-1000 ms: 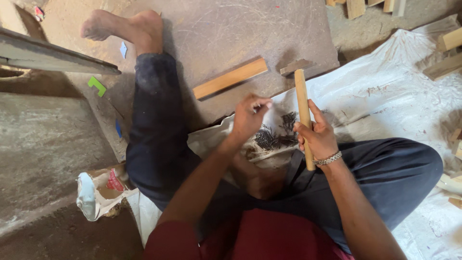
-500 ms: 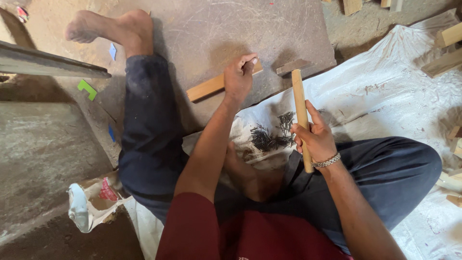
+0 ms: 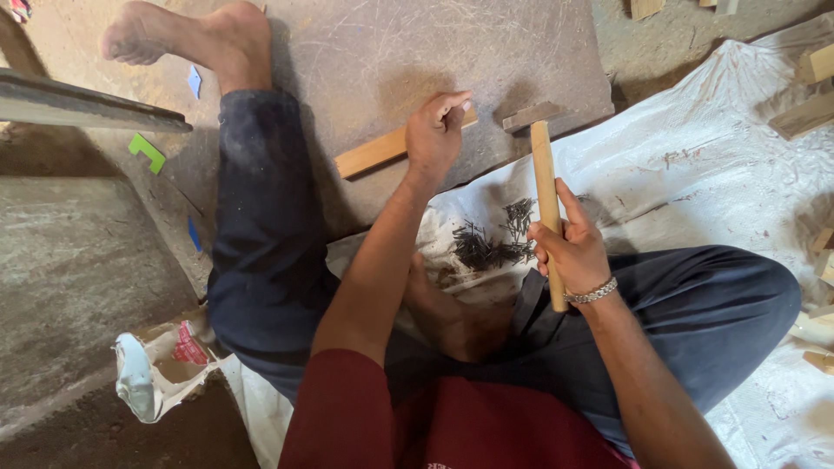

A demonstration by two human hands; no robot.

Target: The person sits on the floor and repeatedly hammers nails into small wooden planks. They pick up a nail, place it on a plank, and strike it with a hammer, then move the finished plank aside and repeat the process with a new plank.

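Observation:
I sit on the floor with one leg stretched out. My left hand [image 3: 439, 130] rests on a short wooden strip [image 3: 372, 154] lying on a dark scratched board [image 3: 365, 61], fingertips pinched at the strip's right end, where they may hold a small nail. My right hand [image 3: 569, 247] grips the wooden handle of a hammer [image 3: 540, 148], whose metal head lies on the board just right of the strip. A pile of small dark nails [image 3: 491, 243] lies on the white sheet [image 3: 695, 174] between my hands.
Wooden offcuts [image 3: 808, 87] lie on the sheet at the right edge. A long grey plank [image 3: 78, 104] juts in from the left. A crumpled paper bag [image 3: 152, 369] sits by my left thigh. A green scrap [image 3: 146, 152] lies on the concrete floor.
My left hand went from the nail pile up to the wooden strip and now sits on its right end. The hammer has stayed in my right hand, nearly still.

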